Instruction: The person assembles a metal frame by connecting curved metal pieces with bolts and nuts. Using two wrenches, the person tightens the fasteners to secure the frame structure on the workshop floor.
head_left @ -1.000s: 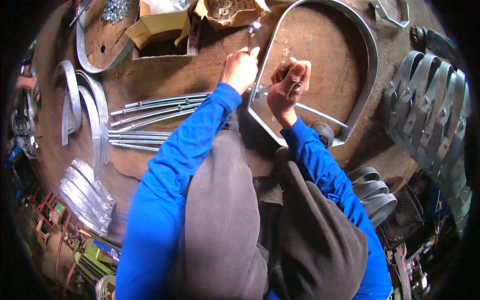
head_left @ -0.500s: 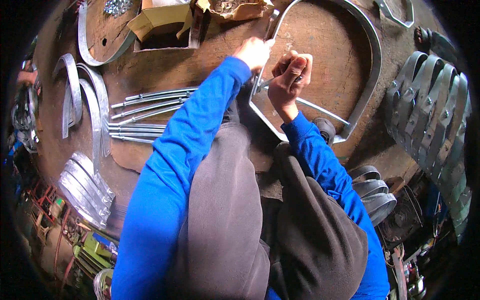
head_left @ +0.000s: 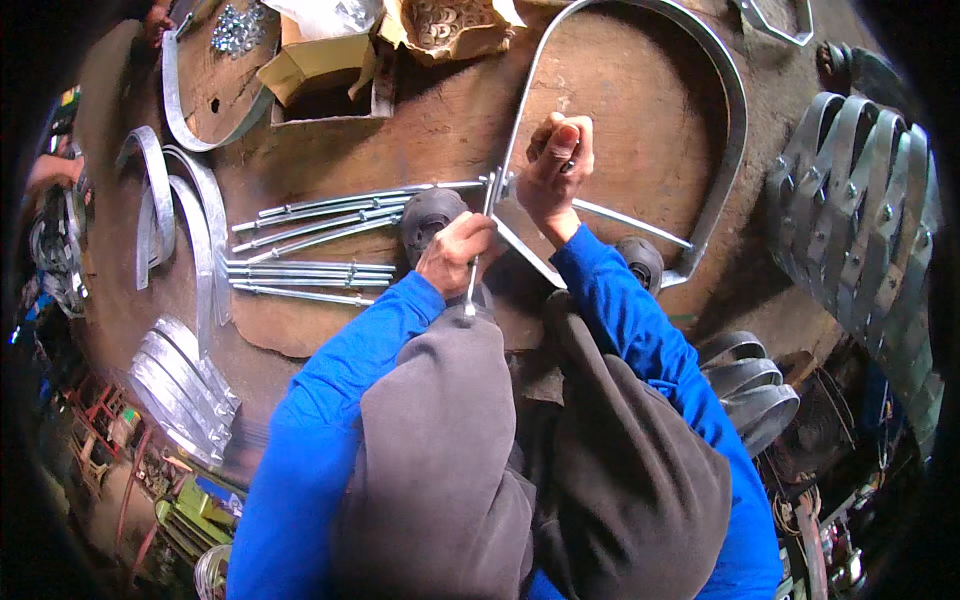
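A big grey metal strap bent into a horseshoe (head_left: 735, 110) lies on the brown work floor, its open end toward me. My right hand (head_left: 553, 172) is closed around the near left end of the strap, where a thin cross rod (head_left: 632, 223) runs to the right. My left hand (head_left: 452, 253) grips a slim metal rod-shaped tool (head_left: 482, 238) that stands against that same corner of the strap. Both blue sleeves come up from the lower edge, over my grey trousers.
A bundle of long threaded rods (head_left: 320, 240) lies left of my hands. Curved metal strips (head_left: 205, 240) and flat plates (head_left: 180, 390) lie further left. Cardboard boxes of small hardware (head_left: 440, 25) stand at the top. A stack of bent straps (head_left: 850, 210) is at the right.
My left hand has drawn back from the top near the boxes to a spot beside the strap's near corner, now holding the slim tool. My right hand has stayed on the strap.
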A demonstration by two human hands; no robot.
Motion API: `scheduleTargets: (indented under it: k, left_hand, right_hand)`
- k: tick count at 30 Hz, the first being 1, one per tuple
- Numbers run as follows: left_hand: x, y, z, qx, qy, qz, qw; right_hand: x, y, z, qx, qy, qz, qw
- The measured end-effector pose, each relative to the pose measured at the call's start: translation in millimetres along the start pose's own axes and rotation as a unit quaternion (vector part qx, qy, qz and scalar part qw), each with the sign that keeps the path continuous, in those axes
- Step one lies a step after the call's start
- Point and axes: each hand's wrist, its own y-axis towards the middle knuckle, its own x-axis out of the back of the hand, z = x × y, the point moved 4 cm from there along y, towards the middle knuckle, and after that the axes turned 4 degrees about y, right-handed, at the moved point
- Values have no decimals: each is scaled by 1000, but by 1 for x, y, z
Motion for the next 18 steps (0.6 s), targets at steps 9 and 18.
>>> scheduleTargets:
  k: [9, 18]
  left_hand:
    - [42, 61, 40, 185, -235, 11, 954]
    - [33, 131, 47, 478, -167, -119, 854]
  right_hand:
    - [2, 1, 2, -6, 12, 4, 1000]
    - [1, 0, 5, -16, -14, -13, 1000]
